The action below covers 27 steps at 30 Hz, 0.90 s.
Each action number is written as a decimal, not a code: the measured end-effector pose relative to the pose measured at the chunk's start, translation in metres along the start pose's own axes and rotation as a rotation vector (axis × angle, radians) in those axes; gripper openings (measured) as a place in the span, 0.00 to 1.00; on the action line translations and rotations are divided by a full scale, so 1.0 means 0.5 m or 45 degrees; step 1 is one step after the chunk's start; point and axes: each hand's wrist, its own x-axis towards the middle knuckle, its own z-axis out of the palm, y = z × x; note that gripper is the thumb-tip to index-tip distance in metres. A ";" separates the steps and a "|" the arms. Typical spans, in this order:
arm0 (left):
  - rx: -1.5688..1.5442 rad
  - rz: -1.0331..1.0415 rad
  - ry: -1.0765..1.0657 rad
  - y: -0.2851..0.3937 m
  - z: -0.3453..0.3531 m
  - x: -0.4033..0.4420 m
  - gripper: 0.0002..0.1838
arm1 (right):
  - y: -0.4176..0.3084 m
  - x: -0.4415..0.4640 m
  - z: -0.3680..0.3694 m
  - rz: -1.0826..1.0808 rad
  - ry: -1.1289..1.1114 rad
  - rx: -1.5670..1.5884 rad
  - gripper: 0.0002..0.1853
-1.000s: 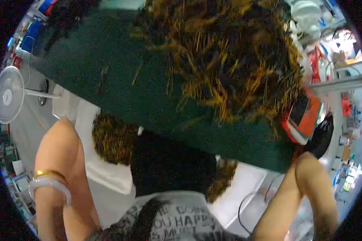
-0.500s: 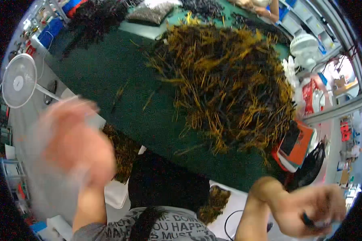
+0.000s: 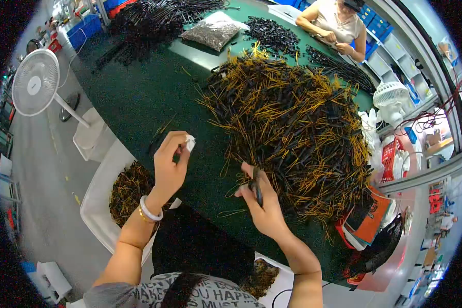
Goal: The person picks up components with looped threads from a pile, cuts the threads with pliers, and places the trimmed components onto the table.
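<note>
One large cable heap (image 3: 292, 128) beside the right hand (image 3: 264, 205), crowding the table (image 3: 128, 102).

Grey floor (image 3: 54, 179), green table (image 3: 123, 97), fan (image 3: 35, 84) (white, standing).

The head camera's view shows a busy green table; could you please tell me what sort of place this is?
Probably a factory assembly workshop: a large heap of black and yellow wire-like pieces covers much of the green table, another person works across it, and blue bins stand behind.
</note>
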 end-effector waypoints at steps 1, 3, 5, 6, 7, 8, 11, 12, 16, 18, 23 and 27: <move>-0.183 0.005 0.027 0.023 -0.004 0.002 0.06 | 0.018 0.003 0.007 0.008 -0.005 0.000 0.23; -0.567 -0.352 -0.183 0.048 -0.001 -0.023 0.06 | 0.046 0.009 0.020 -0.261 0.082 -0.380 0.24; -1.024 -0.630 -0.217 0.080 0.018 -0.035 0.06 | 0.047 0.001 0.040 -0.075 -0.063 -0.113 0.25; -1.046 -0.696 -0.287 0.087 0.021 -0.030 0.07 | 0.055 -0.001 0.050 -0.117 -0.087 -0.097 0.24; -1.042 -0.698 -0.292 0.083 0.023 -0.029 0.07 | 0.021 -0.005 0.043 0.107 -0.261 -0.055 0.19; -1.125 -0.845 -0.324 0.078 0.028 -0.031 0.08 | 0.029 -0.011 0.049 0.117 -0.257 -0.053 0.19; -1.260 -1.095 -0.345 0.075 0.032 -0.032 0.11 | 0.050 -0.027 0.070 0.327 -0.338 0.502 0.14; -1.351 -1.114 -0.246 0.076 0.036 -0.035 0.10 | 0.051 -0.026 0.073 0.336 -0.336 0.507 0.14; -1.493 -1.125 -0.138 0.069 0.046 -0.047 0.09 | 0.066 -0.030 0.081 0.374 -0.412 0.661 0.13; -1.483 -1.183 -0.117 0.070 0.047 -0.048 0.10 | 0.066 -0.035 0.082 0.402 -0.377 0.652 0.14; -1.408 -1.095 -0.267 0.062 0.043 -0.062 0.15 | 0.059 -0.032 0.079 0.361 -0.267 0.622 0.15; -1.587 -1.024 -0.341 0.052 0.051 -0.070 0.17 | 0.058 -0.030 0.077 0.385 -0.273 0.693 0.14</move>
